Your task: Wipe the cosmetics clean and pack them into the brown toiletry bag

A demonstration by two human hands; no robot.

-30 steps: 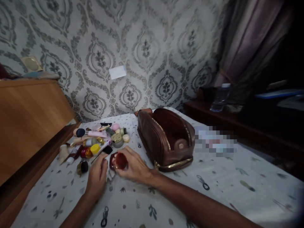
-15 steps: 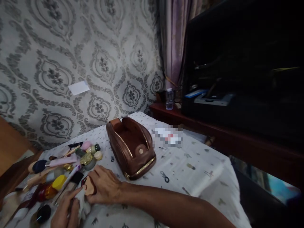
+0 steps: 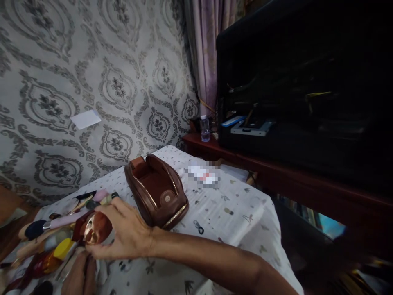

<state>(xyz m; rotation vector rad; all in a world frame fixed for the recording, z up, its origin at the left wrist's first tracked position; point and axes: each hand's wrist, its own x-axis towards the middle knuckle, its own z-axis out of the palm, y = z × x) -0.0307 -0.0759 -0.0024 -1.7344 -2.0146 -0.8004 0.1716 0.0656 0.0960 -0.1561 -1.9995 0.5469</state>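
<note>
My right hand (image 3: 124, 227) is curled around a shiny reddish-brown round item (image 3: 100, 228), thumb below it and fingers above. Lower down, my left hand (image 3: 79, 273) has its fingers bent and pressed together beside a crumpled whitish piece (image 3: 102, 268); what it grips is hidden. Cosmetics lie around both hands: a pink-handled brush (image 3: 63, 220) with a dark head, and a red bottle with a yellow cap (image 3: 63, 248). Behind my right hand stands a brown leather bag (image 3: 144, 200), its zipped top wide open.
A patterned white cloth (image 3: 233, 229) covers the surface. A blurred white item (image 3: 204, 174) and a small dark looped object (image 3: 199, 228) lie right of the bag. Farther back are a plastic bottle (image 3: 204, 129) and a big dark screen (image 3: 291, 94) on a red-brown shelf (image 3: 276, 176).
The view has shifted right. My right hand has tilted the reddish-brown item so its glossy round face shows, over the cosmetics. My left hand's extended index finger has drawn in.
</note>
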